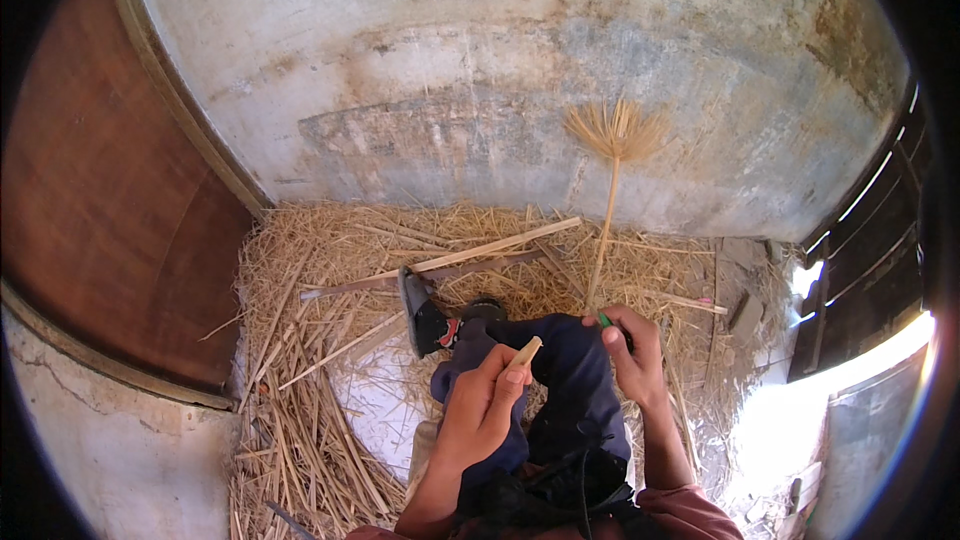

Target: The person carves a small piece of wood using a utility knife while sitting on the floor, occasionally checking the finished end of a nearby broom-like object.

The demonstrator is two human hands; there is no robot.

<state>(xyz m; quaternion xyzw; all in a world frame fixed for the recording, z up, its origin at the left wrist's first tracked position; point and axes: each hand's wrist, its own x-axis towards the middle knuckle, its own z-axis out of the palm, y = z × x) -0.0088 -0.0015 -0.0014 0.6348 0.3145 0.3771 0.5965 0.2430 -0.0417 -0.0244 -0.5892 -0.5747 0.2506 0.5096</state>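
Gripping pale stick (524, 352), left hand (480, 410); right hand (632, 350) closed on half-hidden green-tipped tool (605, 320).

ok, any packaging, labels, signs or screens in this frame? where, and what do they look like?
Only one: a small red, white and green printed patch on the dark sandal, on the straw just beyond the left hand. No packages, signs or screens in view.

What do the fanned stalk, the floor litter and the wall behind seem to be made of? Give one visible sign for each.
Fanned stalk: dry plant stem, probably reed or straw; pale yellow, matt, its top split into thin fibres.
Floor litter: loose straw; thin golden strands lying crisscross.
Wall: likely cement plaster; grey, rough, stained and patchy.
The right hand holds the stalk's lower end.
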